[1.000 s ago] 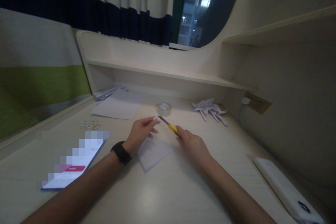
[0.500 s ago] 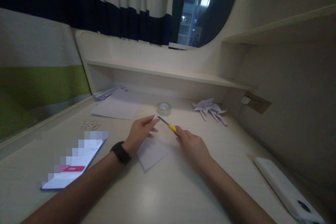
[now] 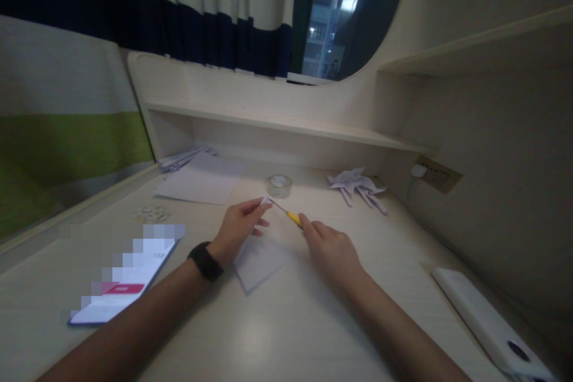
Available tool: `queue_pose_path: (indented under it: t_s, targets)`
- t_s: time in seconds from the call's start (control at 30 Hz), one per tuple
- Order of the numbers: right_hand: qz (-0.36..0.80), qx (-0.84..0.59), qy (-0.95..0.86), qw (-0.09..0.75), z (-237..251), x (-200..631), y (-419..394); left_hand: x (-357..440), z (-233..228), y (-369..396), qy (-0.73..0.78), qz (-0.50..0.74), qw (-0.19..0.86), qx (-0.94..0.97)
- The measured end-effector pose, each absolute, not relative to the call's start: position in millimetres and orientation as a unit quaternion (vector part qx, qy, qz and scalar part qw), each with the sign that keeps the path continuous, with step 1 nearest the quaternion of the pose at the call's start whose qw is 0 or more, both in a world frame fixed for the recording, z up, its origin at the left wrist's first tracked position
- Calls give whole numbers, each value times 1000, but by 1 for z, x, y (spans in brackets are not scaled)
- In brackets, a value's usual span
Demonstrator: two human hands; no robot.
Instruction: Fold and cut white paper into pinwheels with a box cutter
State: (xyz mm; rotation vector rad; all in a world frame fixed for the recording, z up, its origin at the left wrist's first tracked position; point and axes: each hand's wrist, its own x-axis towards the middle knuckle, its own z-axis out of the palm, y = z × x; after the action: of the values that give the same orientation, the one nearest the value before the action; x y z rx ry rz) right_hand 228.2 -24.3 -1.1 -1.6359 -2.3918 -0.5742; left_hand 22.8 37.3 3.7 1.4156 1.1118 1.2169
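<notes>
My left hand (image 3: 237, 229), a black band on its wrist, pinches the raised far corner of a small white sheet of paper (image 3: 259, 259) that lies on the desk. My right hand (image 3: 330, 247) grips a yellow-handled cutter (image 3: 292, 217). Its thin dark blade points up and left and meets the pinched paper corner by my left fingertips. The rest of the sheet rests flat between my two hands.
A roll of clear tape (image 3: 280, 185) stands just beyond the hands. Folded white paper pieces (image 3: 356, 185) lie at the back right, a larger sheet (image 3: 201, 182) at the back left. A phone (image 3: 123, 283) lies at left, a white device (image 3: 486, 322) at right.
My right hand has turned slightly, so less of the yellow handle shows. My left hand keeps the paper corner where it was.
</notes>
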Motion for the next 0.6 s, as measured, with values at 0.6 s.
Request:
queue_pose_path:
  t_s: [0.6]
  targets:
    - [-209, -560, -800, 60, -1, 224, -27, 23, 1, 40, 458, 491, 461, 580]
